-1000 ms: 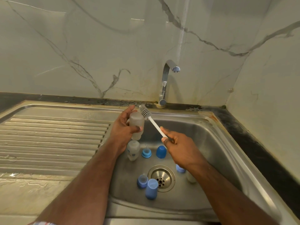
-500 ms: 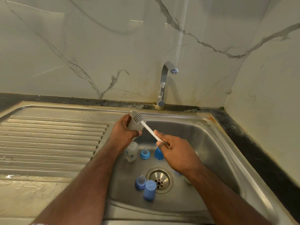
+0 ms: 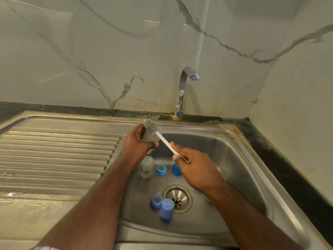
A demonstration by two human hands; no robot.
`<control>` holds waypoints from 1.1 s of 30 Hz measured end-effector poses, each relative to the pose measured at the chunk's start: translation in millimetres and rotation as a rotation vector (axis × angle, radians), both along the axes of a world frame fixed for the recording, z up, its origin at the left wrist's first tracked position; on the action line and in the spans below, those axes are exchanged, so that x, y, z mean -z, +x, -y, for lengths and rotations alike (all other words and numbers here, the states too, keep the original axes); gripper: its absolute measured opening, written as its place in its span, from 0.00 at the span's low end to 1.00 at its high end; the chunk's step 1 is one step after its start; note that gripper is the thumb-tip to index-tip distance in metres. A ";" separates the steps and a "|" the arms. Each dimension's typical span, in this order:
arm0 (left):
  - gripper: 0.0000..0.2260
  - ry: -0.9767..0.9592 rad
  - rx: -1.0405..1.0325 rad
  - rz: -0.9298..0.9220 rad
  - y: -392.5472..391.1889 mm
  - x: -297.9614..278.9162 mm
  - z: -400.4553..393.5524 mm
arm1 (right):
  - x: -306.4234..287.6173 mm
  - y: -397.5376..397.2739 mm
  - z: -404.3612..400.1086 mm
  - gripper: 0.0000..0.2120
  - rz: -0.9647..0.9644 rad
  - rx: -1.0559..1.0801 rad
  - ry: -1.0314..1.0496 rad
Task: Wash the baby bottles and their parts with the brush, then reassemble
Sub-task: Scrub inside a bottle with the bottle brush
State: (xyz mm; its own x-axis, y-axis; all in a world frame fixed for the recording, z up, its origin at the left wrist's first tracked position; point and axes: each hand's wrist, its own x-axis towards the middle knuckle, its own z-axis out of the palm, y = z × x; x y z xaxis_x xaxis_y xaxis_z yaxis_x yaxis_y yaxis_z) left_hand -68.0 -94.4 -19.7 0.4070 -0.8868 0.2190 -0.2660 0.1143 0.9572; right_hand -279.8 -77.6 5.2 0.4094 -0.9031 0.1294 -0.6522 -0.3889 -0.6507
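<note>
I grip a frosted bottle (image 3: 149, 138) in my left hand (image 3: 137, 143) above the sink's (image 3: 234, 159) back-left corner, my right hand (image 3: 191, 165) pinching the brush (image 3: 158, 134) at its mouth; next, I judge, the bristles go straight in.

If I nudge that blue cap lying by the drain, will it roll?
Probably. The blue cap lies on its side on the smooth steel sink, so it may roll toward the drain. It looks like light plastic, possibly slippery if wet.
</note>
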 end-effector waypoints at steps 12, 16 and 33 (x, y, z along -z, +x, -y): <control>0.28 -0.004 0.007 -0.027 -3.1 -3.3 -4.4 | -2.6 -1.3 10.3 0.22 -0.042 0.079 -0.054; 0.26 -0.011 0.025 -0.065 -2.3 -3.3 -3.3 | -1.3 0.1 -0.4 0.22 -0.019 0.004 -0.052; 0.24 -0.037 0.032 -0.146 -0.7 -2.2 -0.7 | -5.4 1.3 -4.1 0.21 -0.015 0.000 -0.039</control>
State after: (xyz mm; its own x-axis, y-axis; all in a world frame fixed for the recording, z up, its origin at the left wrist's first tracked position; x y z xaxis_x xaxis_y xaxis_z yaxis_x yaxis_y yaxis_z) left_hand -68.7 -93.7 -17.5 0.4086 -0.8924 0.1917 -0.1196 0.1559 0.9805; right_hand -278.5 -73.5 10.6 0.4118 -0.8975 0.1579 -0.6618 -0.4136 -0.6252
